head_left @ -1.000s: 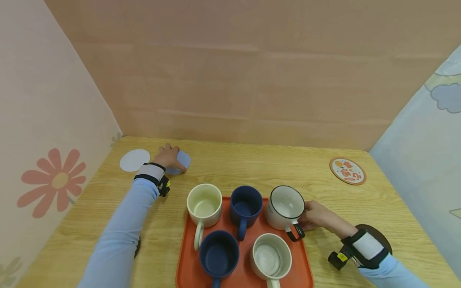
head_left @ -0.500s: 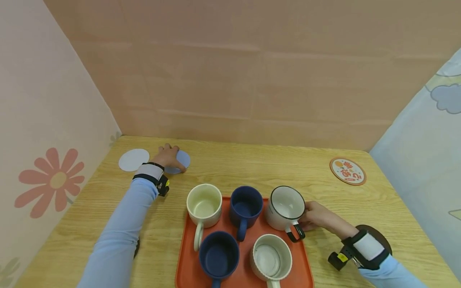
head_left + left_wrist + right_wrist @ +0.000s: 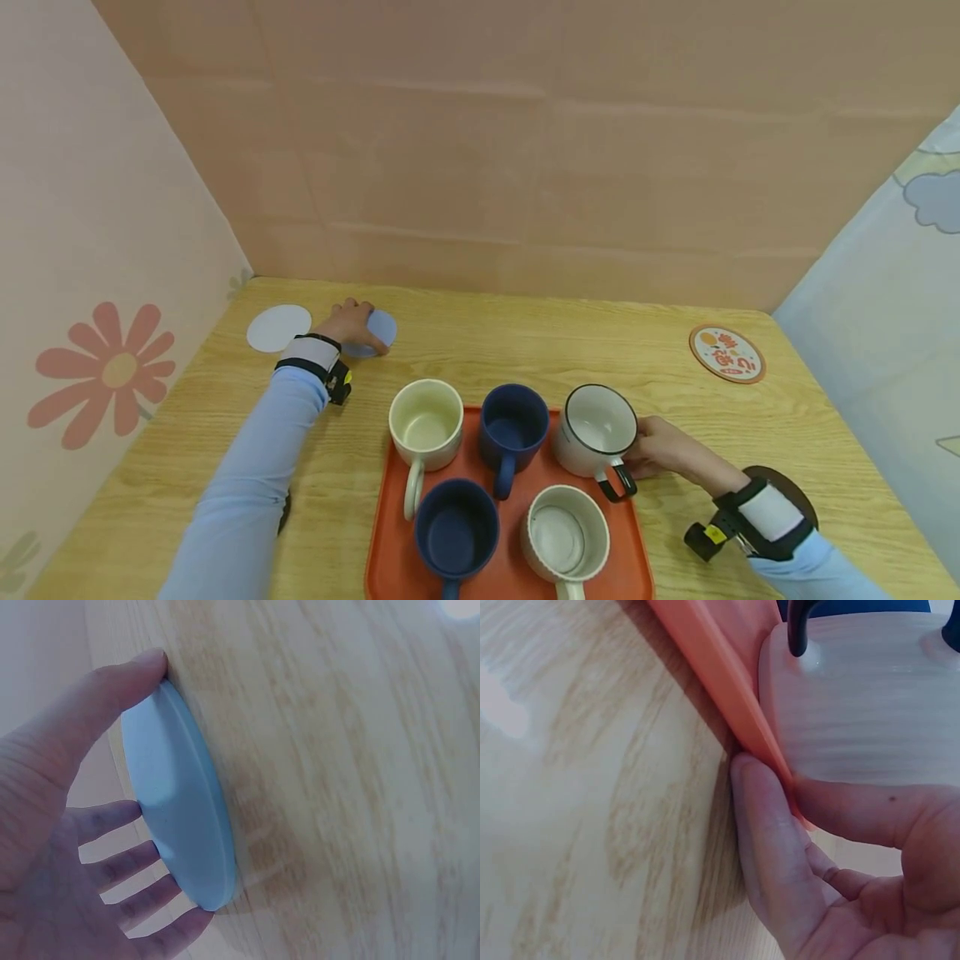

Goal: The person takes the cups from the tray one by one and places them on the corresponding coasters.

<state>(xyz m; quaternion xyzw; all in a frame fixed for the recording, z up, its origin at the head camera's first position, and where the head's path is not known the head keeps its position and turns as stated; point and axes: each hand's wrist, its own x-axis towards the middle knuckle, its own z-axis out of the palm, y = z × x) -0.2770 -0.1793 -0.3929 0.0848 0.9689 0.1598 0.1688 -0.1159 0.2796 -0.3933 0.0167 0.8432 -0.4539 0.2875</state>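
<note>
My left hand (image 3: 349, 323) holds a light blue round coaster (image 3: 176, 795) by its edge at the back left of the table, thumb on one side and fingertips on the other. With my right hand (image 3: 662, 447) I grip the right rim of an orange-red tray (image 3: 718, 682), thumb over the rim and fingers on its outer side. Right beside the thumb stands a white mug (image 3: 596, 433) with a black rim. The tray also carries a cream mug (image 3: 426, 425), two navy mugs (image 3: 513, 427) (image 3: 457, 529) and an off-white mug (image 3: 565, 533).
A white round coaster (image 3: 279, 327) lies left of my left hand. At the back right is a printed round coaster (image 3: 727, 353). A dark round object (image 3: 783, 492) is partly covered by my right wrist; another dark edge (image 3: 285, 512) shows by my left forearm. Covered panels (image 3: 480, 167) enclose the table.
</note>
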